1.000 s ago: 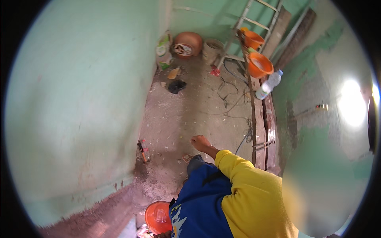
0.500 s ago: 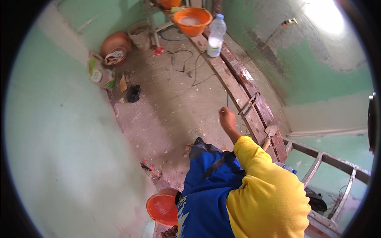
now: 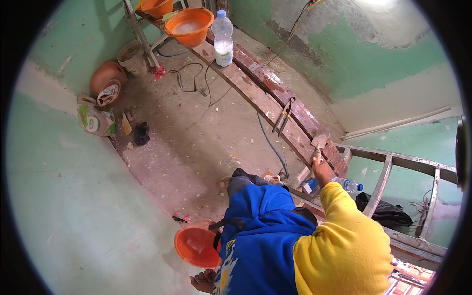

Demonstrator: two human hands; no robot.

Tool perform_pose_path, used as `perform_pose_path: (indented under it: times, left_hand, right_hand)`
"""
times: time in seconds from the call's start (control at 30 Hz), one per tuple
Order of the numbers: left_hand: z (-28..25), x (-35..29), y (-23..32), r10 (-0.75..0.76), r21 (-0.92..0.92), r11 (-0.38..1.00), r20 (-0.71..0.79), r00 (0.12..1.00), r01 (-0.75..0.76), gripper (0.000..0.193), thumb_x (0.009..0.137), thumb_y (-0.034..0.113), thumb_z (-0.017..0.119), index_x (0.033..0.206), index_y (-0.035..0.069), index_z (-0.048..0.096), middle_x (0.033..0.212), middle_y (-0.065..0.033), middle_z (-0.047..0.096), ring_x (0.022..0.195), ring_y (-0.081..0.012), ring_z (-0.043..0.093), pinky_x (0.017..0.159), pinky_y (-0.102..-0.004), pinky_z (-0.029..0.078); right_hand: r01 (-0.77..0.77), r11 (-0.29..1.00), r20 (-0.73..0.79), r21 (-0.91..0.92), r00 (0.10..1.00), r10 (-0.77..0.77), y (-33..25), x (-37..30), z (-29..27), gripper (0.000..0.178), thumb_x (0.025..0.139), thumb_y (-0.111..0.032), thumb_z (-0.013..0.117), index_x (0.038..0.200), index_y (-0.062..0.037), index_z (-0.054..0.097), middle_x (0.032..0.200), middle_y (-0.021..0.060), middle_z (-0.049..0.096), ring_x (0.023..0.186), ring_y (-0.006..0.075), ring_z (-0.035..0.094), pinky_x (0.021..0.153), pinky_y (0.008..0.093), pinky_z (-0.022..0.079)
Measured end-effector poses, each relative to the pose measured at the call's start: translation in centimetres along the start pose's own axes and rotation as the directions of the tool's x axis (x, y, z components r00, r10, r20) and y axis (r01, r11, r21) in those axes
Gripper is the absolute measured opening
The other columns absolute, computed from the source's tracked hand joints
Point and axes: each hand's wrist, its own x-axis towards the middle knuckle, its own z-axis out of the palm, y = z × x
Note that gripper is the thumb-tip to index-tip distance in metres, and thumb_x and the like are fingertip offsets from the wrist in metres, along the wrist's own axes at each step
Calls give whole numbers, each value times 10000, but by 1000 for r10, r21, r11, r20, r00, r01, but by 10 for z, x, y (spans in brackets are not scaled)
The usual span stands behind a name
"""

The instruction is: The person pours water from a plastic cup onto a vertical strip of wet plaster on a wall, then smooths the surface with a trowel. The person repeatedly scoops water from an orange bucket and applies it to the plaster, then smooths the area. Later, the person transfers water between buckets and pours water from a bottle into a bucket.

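Note:
My right hand [image 3: 322, 172] is closed round the handle of a trowel [image 3: 320, 140], whose blade lies on the wooden planks. My left hand [image 3: 204, 281] is at the lower edge, beside an orange-red plastic bowl [image 3: 196, 244]. Its fingers look curled, and whether they hold anything does not show clearly. Beyond the trowel, a pair of long-handled pincers [image 3: 284, 117] lies across the planks. Near my right wrist is a small clear bottle with a blue cap [image 3: 350, 185].
Farther along the planks [image 3: 231, 73] stand a large plastic bottle [image 3: 223, 39] and an orange basin [image 3: 189, 27] with whitish contents. A metal ladder [image 3: 383, 182] is at right. Buckets, a sack [image 3: 96, 122] and cables [image 3: 201, 91] are on the floor; green walls close both sides.
My right hand has moved right from over the floor and taken hold of the trowel handle. The view has shifted right. More of my left hand shows beside the bowl.

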Motion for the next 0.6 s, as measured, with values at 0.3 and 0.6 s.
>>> perform_pose_path:
  times: [0.3, 0.6]
  left_hand:
    - [31, -94, -77, 372, 365, 846, 120, 920, -389, 330, 944, 329, 585, 704, 152, 443, 581, -6, 373, 539, -217, 395, 677, -416, 437]
    - [52, -184, -134, 299, -295, 855, -392, 870, -427, 315, 1003, 265, 577, 735, 175, 440, 538, 37, 293, 432, -118, 242, 526, -305, 393]
  right_hand:
    - [354, 932, 64, -77, 935, -350, 30, 82, 43, 696, 899, -457, 702, 1387, 21, 569, 1358, 239, 631, 1265, 354, 615, 1096, 445, 446]
    - [368, 896, -324, 248, 903, -281, -65, 89, 101, 735, 871, -588, 628, 1101, 103, 538, 986, 269, 710, 930, 447, 712, 779, 479, 584]
